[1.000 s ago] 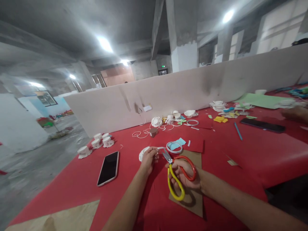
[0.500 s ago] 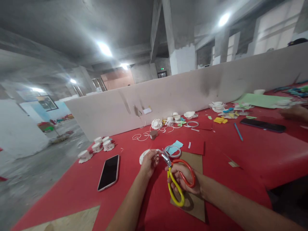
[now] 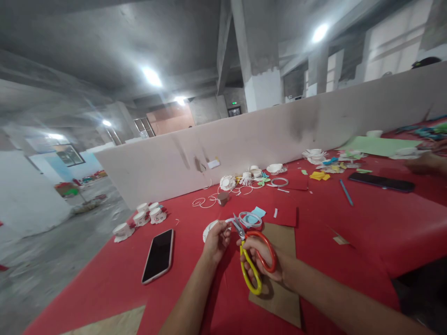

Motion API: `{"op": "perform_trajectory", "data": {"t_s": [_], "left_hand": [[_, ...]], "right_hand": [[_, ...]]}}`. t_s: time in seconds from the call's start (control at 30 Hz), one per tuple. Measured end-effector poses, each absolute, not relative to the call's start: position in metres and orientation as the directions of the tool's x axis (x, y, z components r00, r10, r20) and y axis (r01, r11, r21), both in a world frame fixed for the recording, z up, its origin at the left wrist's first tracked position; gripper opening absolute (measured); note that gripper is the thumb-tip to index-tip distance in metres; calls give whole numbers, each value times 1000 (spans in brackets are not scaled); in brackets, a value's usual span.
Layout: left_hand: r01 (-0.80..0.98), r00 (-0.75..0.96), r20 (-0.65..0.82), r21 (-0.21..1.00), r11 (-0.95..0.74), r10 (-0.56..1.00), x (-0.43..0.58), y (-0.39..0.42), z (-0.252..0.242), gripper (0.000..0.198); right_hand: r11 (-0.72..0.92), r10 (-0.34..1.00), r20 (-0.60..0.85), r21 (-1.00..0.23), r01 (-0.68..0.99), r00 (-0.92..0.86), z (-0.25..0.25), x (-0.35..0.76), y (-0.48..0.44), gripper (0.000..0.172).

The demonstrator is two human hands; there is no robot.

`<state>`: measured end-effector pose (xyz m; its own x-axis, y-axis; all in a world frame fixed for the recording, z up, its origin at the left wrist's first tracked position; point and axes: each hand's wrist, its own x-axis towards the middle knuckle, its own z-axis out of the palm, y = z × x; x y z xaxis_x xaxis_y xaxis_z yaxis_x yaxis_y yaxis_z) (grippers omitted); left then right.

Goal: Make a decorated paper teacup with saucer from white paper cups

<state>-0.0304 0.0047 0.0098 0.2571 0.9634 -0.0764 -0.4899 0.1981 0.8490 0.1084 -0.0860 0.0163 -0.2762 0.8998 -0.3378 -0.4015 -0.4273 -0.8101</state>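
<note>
My left hand [image 3: 217, 239] has its fingers pinched on a small white strip [image 3: 229, 220]. Behind those fingers, partly hidden, lies a white scalloped piece [image 3: 208, 230]. My right hand [image 3: 260, 253] grips scissors [image 3: 259, 237] with one red and one yellow handle. Their slightly parted blades point up and left, right by the strip's end; whether they touch it I cannot tell. Just beyond the blades is a white ring-shaped roll [image 3: 254, 225], near a light blue paper scrap [image 3: 259, 212]. A brown board [image 3: 277, 302] lies under my right hand.
A phone [image 3: 159, 256] lies left of my hands, near several small white cups [image 3: 141, 218]. White paper pieces [image 3: 227, 181] and a brown pot [image 3: 222, 199] sit toward the partition [image 3: 244, 135]. At right are a dark phone [image 3: 380, 182], a blue pen [image 3: 346, 192] and another person's hand [image 3: 428, 164].
My right hand and the scissors have shifted slightly left, bringing the blades to the strip. The blades look a little more parted. My left hand has hardly moved.
</note>
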Motion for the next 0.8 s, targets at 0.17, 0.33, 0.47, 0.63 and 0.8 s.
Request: {"op": "perform_trajectory", "data": {"t_s": [0.17,0.33,0.47,0.63,0.8], "left_hand": [[-507,247,-90,837,208,965,-31,6,8,18],[-524,251,-81,826,206,964,-32,8,5,17],[-529,243,-87,823,207,966,-32,9,4,16],[-565,225,-85,800,201,971,-32,10,3,16],[-569,222,-98,795,210,970,-32,11,3,15]], "right_hand": [[-397,913,-312,-826,-399,-262,15,109,-85,31],[-370,922,-276,-836,-405,-272,15,107,-84,29],[-358,928,-276,-845,-397,-249,19,105,-85,25],[-349,933,-271,-838,-419,-235,23,104,-87,27],[-362,929,-292,-837,-409,-227,25,105,-87,24]]}}
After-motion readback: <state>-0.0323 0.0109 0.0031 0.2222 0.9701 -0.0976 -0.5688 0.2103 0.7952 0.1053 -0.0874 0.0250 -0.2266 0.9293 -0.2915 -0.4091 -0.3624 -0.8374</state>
